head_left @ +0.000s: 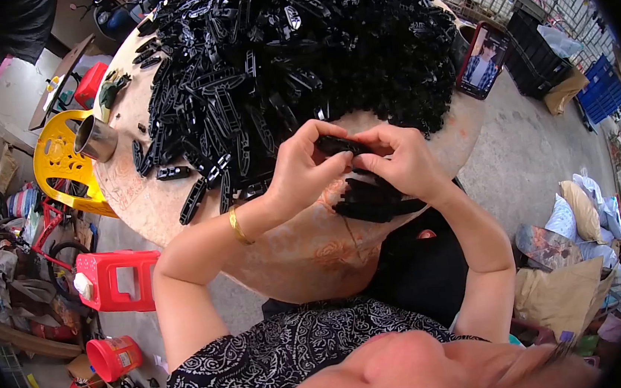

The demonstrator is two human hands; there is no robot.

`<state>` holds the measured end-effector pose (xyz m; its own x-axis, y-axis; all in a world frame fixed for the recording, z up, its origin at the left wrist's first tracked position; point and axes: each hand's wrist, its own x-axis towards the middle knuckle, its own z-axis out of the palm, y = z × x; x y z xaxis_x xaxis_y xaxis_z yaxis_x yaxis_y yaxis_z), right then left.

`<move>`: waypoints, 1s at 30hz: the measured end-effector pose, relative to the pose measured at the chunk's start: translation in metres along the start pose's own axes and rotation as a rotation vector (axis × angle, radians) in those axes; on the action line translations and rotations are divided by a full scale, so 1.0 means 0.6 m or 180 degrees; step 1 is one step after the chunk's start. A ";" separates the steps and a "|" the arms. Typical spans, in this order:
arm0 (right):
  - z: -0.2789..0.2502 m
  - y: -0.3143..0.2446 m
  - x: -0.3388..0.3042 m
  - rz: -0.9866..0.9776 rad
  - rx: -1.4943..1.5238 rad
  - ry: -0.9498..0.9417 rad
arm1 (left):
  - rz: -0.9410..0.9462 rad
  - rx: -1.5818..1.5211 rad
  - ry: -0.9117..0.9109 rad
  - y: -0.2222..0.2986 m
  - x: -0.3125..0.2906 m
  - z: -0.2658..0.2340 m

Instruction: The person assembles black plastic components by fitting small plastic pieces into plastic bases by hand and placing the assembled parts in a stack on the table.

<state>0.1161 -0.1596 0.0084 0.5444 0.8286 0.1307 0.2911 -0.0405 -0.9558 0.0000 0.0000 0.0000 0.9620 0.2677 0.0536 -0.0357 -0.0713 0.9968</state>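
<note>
Close to the near edge of the round table [285,245], my left hand [304,166] and my right hand [399,159] meet around a dark, elongated black plastic piece [339,145]. Thumbs and fingertips of both hands pinch it, hiding part of its shape. Just below my right hand lie several finished-looking black plastic parts [367,202] in a small group at the rim. Beyond my hands rises a big heap of long, slotted black plastic parts [219,102]. To its right it merges with a heap of smaller black pieces [395,59].
A metal cup [95,138] lies tilted at the table's left rim, beside a yellow plastic chair [60,154]. A phone [483,60] stands at the right rim. On the floor at left are a red stool [121,279] and a red bucket [115,358]. Sacks [559,293] lie at right.
</note>
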 end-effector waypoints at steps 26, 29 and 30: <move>-0.063 0.057 0.063 -0.1156 -0.3286 0.1024 | 0.1133 0.2425 0.0802 0.045 0.022 -0.031; -0.069 0.048 0.054 -0.1293 -0.2808 0.1123 | 0.0612 0.1576 0.0126 0.045 0.015 -0.016; -0.067 0.041 0.051 -0.1284 -0.2803 0.1111 | 0.0469 0.1388 0.0090 0.047 0.013 -0.013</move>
<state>0.1715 -0.1574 -0.0006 0.4357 0.6684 0.6027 0.8998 -0.3067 -0.3103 0.0041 0.0076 0.0287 0.9472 0.2502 0.2005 -0.0484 -0.5066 0.8608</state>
